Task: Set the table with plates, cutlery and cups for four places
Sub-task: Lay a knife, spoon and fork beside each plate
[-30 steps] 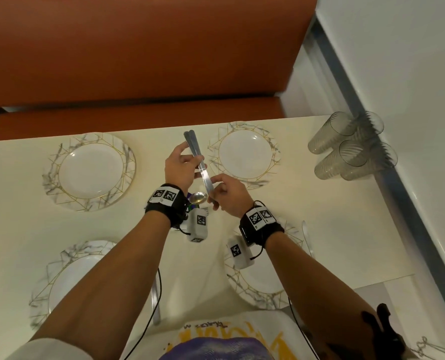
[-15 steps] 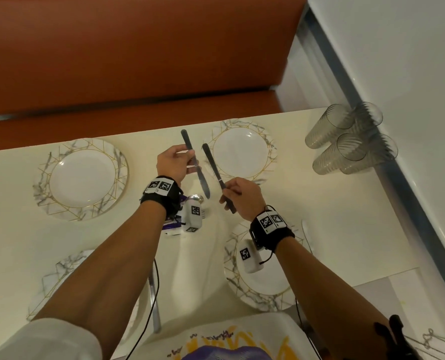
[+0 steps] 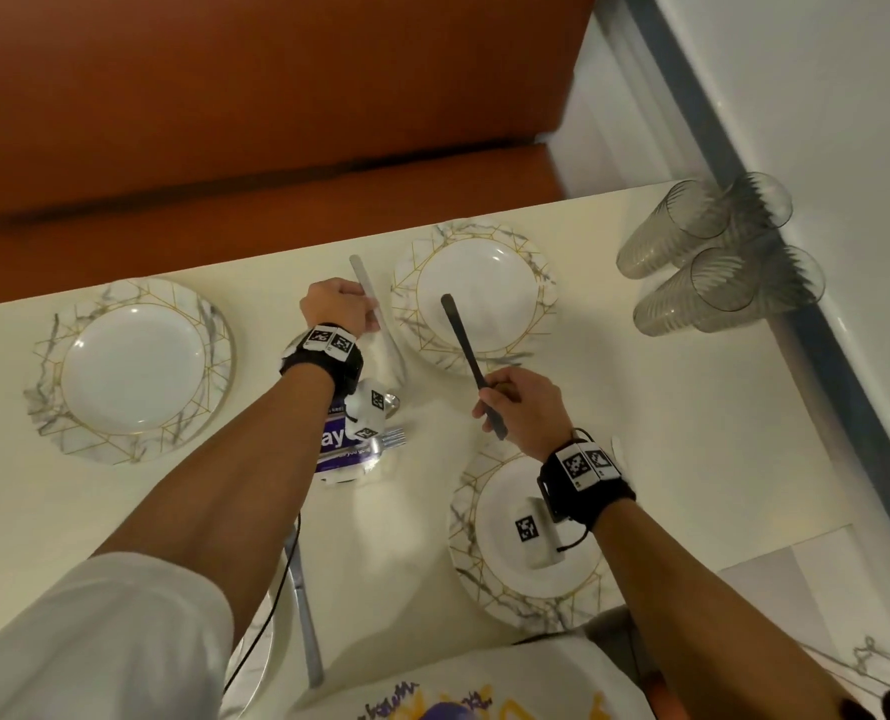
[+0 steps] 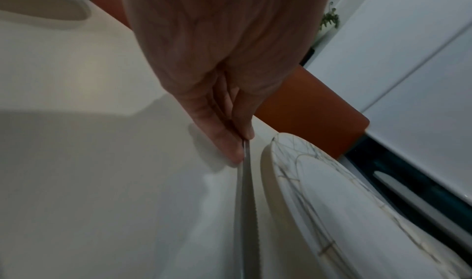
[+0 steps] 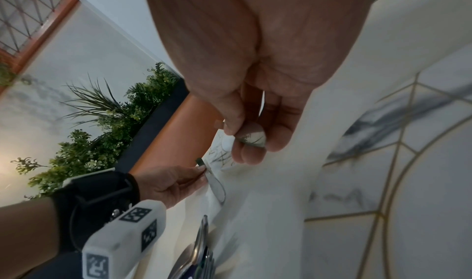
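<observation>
My left hand (image 3: 341,308) pinches a silver knife (image 3: 375,314) by its middle, low over the table just left of the far right plate (image 3: 536,283). The left wrist view shows that knife (image 4: 242,202) edge-on beside the plate's rim (image 4: 286,174); whether it touches the table I cannot tell. My right hand (image 3: 515,407) grips a second knife (image 3: 463,345) by its near end. That knife slants up over the same plate's near rim. In the right wrist view my fingers (image 5: 255,142) curl round the knife's end.
Other marbled plates sit far left (image 3: 47,387) and near right (image 3: 463,543). A third knife (image 3: 305,615) lies by my left forearm. A purple cutlery pack (image 3: 336,449) with a fork (image 3: 390,439) is mid-table. Several clear cups (image 3: 713,252) lie stacked on their sides by the wall. An orange bench (image 3: 276,200) runs behind the table.
The two knives, held together a second ago, have been parted. My left hand carried one down beside the far right plate's left rim; my right hand drew the other rightward over that plate.
</observation>
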`<state>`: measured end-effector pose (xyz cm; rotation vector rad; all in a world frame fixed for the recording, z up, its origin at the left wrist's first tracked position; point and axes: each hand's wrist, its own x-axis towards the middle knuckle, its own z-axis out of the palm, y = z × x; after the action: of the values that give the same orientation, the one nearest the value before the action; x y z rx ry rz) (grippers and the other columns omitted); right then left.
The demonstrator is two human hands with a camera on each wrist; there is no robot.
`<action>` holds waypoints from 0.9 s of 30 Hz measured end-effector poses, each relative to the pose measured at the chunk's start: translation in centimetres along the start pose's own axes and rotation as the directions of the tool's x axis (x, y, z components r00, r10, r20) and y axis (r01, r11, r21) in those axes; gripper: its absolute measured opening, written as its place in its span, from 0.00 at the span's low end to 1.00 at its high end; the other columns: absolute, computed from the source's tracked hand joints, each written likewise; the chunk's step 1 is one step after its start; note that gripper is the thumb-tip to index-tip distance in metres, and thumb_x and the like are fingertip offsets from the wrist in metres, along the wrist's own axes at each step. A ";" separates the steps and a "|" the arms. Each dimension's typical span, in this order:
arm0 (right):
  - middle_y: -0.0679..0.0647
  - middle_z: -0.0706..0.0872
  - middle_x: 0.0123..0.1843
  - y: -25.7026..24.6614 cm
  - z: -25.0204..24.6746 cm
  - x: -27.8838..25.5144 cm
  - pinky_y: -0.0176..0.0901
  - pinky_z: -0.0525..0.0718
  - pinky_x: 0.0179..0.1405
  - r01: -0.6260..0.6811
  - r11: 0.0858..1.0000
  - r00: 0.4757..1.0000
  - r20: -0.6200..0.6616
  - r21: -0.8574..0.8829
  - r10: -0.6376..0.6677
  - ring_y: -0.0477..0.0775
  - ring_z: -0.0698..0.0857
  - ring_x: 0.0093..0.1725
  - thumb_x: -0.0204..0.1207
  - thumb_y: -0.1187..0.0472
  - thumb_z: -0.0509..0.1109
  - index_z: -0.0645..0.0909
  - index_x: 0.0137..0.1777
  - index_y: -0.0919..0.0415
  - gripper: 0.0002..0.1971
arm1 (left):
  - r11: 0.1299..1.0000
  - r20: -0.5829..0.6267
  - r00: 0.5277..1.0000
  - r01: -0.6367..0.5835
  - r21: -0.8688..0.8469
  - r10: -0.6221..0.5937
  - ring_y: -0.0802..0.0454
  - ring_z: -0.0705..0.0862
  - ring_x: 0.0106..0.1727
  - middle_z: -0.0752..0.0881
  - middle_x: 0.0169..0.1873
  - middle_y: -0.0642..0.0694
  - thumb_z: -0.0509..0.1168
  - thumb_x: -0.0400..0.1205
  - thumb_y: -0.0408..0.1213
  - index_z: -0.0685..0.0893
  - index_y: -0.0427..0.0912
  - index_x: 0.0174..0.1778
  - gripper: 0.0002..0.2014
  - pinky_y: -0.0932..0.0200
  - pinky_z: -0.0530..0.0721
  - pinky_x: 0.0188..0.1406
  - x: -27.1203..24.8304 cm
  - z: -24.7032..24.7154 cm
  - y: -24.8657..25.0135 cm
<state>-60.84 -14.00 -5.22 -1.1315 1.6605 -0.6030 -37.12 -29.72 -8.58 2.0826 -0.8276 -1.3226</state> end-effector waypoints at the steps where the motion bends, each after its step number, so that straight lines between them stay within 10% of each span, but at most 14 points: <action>1: 0.54 0.93 0.37 0.0 0.0 0.1 0.42 0.86 0.27 -0.001 1.000 1.000 -0.003 0.002 0.001 0.58 0.91 0.32 0.83 0.65 0.69 0.83 0.52 0.64 0.03 | 1.000 0.002 1.000 -0.005 0.021 0.005 0.49 0.94 0.32 0.94 0.39 0.39 0.78 0.78 0.25 0.91 0.37 0.48 0.07 0.55 0.94 0.35 0.2 0.2 0.0; 5: 0.53 0.93 0.37 0.1 0.0 0.3 0.41 0.87 0.29 0.002 1.000 1.000 -0.003 0.003 -0.002 0.57 0.92 0.32 0.83 0.65 0.69 0.83 0.52 0.63 0.03 | 0.998 -0.032 0.999 -0.042 0.053 0.043 0.54 0.91 0.27 0.93 0.35 0.40 0.77 0.80 0.24 0.90 0.33 0.49 0.05 0.62 0.90 0.25 0.3 0.6 -0.3; 11: 0.54 0.93 0.37 0.0 0.0 0.1 0.44 0.88 0.30 -0.004 1.000 1.000 -0.010 0.028 0.004 0.60 0.91 0.33 0.82 0.65 0.70 0.84 0.52 0.63 0.02 | 0.964 -0.035 0.982 -0.173 0.202 0.184 0.47 0.94 0.43 0.93 0.48 0.40 0.78 0.80 0.33 0.88 0.39 0.53 0.09 0.52 0.94 0.47 0.2 0.6 -1.3; 18: 0.55 0.93 0.36 -0.6 0.1 0.2 0.51 0.88 0.30 0.010 0.999 1.000 -0.015 0.041 -0.009 0.63 0.90 0.32 0.82 0.66 0.69 0.83 0.51 0.63 0.02 | 0.434 0.289 0.772 -0.577 0.692 0.566 0.40 0.70 0.80 0.73 0.80 0.44 0.77 0.76 0.56 0.77 0.46 0.78 0.36 0.37 0.75 0.74 -0.6 -1.1 -4.0; 27: 0.53 0.93 0.36 -0.6 0.8 0.4 0.43 0.86 0.25 0.012 1.000 1.000 -0.004 0.026 -0.012 0.60 0.90 0.31 0.83 0.65 0.69 0.83 0.51 0.62 0.02 | 0.312 0.399 0.777 -0.581 0.751 0.488 0.41 0.64 0.85 0.67 0.87 0.48 0.75 0.78 0.58 0.72 0.45 0.84 0.39 0.36 0.70 0.79 -0.4 -1.3 -4.0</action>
<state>-59.94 -14.51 -5.18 -1.1224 1.6459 -0.6329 -35.23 -26.63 -10.74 1.9862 -2.3827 -0.6230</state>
